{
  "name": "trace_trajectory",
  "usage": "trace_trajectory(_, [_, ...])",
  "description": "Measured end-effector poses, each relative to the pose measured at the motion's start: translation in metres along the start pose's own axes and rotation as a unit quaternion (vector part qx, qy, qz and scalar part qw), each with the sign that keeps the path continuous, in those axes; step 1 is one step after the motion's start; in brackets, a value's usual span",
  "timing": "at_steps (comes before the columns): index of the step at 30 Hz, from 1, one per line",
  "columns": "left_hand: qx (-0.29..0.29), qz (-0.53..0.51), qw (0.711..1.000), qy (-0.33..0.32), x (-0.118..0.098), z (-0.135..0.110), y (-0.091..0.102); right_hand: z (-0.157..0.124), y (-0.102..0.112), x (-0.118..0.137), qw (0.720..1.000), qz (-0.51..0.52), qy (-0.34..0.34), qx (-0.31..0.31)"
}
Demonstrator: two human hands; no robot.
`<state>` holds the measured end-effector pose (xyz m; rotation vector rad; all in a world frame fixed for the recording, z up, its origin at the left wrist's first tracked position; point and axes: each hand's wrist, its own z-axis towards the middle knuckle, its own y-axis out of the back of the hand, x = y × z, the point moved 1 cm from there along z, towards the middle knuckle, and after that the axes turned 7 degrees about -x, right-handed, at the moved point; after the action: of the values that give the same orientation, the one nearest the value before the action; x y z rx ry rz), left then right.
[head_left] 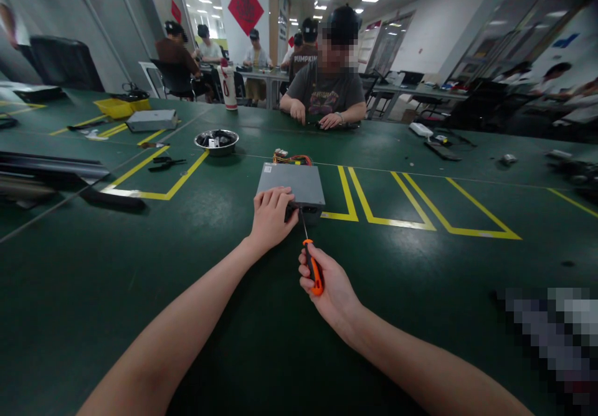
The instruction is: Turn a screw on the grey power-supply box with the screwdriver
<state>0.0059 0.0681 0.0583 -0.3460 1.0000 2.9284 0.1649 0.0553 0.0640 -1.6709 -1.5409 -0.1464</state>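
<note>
A grey metal box with coloured wires at its far end lies on the green table. My left hand rests on its near left corner, fingers curled over the edge and gripping it. My right hand is closed round an orange-handled screwdriver. The screwdriver's thin shaft points up at the box's near face, with its tip at or just short of it.
A metal bowl holding small parts stands left of the box, with black pliers beside it. Yellow tape lines mark the table. A person sits across the table with hands on it. A yellow tray and grey unit lie far left.
</note>
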Motion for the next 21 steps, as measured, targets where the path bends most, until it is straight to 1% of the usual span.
trace_trajectory(6, [-0.002, -0.001, 1.000, 0.004, -0.0011, -0.0001, -0.0002, 0.0026, -0.0009, -0.0031, 1.000, -0.006, -0.023, 0.009])
trace_trajectory(12, [-0.002, 0.000, 1.000, 0.007, -0.0009, -0.0001, -0.0011, 0.0017, -0.0014, -0.0024, 1.000, 0.008, 0.005, 0.003])
trace_trajectory(18, [-0.002, -0.003, 1.000, 0.006, -0.0015, 0.0005, 0.0009, -0.0001, -0.0027, -0.0006, 0.999, 0.001, -0.033, 0.014])
trace_trajectory(21, [-0.002, -0.003, 1.000, 0.004, -0.0014, 0.0005, 0.0008, 0.0019, -0.0022, -0.0011, 1.000, 0.003, -0.026, 0.013])
